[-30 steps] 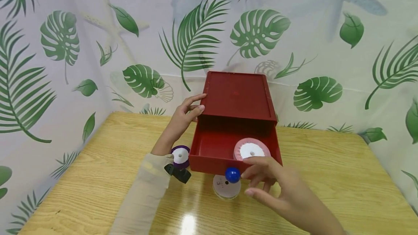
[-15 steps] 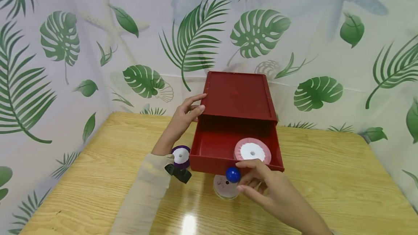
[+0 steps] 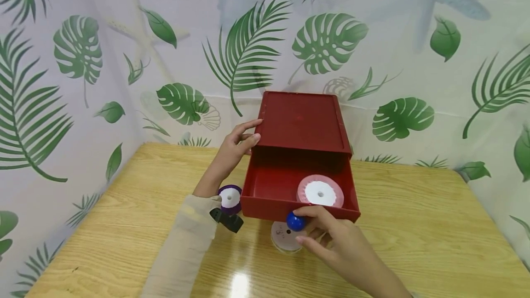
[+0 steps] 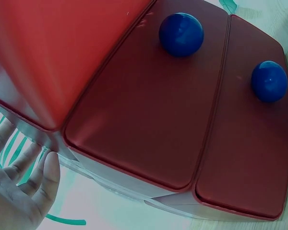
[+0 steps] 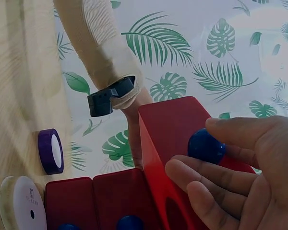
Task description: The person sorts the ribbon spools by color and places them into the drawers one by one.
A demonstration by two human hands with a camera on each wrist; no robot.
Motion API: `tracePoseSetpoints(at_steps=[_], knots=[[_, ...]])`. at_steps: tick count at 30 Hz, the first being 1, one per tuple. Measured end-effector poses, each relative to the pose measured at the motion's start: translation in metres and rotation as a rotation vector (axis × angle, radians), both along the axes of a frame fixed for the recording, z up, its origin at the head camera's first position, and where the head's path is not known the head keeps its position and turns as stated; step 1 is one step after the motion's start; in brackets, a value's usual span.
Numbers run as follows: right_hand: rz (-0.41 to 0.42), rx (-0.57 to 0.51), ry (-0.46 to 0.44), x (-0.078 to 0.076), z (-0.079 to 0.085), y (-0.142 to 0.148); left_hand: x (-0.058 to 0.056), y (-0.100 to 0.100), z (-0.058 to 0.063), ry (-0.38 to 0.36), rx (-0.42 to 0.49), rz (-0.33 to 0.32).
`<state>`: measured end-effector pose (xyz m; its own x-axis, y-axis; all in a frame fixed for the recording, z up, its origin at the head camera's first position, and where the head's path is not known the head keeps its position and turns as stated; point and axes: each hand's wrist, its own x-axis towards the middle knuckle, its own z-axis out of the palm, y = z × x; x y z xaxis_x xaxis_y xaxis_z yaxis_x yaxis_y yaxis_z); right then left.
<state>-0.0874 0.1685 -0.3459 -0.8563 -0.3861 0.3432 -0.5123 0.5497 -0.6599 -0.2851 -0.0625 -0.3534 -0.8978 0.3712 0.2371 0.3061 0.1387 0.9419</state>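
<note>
A red drawer cabinet (image 3: 300, 121) stands on the table with its top drawer (image 3: 265, 207) pulled out. Inside that drawer lies a roll of pink ribbon (image 3: 318, 186). My left hand (image 3: 233, 151) rests against the cabinet's left side, fingers spread and loosely bent. At the drawer's round blue knob (image 3: 296, 222) is my right hand (image 3: 341, 245), its index finger over the top and the thumb just below; in the right wrist view fingers curl round the knob (image 5: 205, 147). Two lower drawers, each with a blue knob (image 4: 181, 34), show shut in the left wrist view.
A purple ribbon roll (image 3: 229, 197) lies on the table left of the cabinet. Under the drawer front is a pale ribbon spool (image 3: 285, 241), partly hidden. A leaf-patterned backdrop (image 3: 186, 54) rises behind the wooden table (image 3: 136, 215).
My right hand has moved left to the blue knob, and its index finger now lies on it. My left hand, the drawer and the pink roll look unmoved.
</note>
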Motion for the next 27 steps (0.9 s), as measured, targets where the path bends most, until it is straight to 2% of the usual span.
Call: tracePoseSetpoints(at_steps=[9,13,27], knots=[[-0.094,-0.031,0.058,-0.006,0.001,-0.005,-0.001,0.0,-0.001,0.004,0.004,-0.003],[-0.126,-0.047,0.052,-0.009,0.001,-0.006,-0.001,0.0,-0.002,0.006,0.002,0.001],[-0.173,-0.139,0.129,-0.033,-0.01,-0.008,0.001,0.0,0.001,0.014,0.012,0.001]])
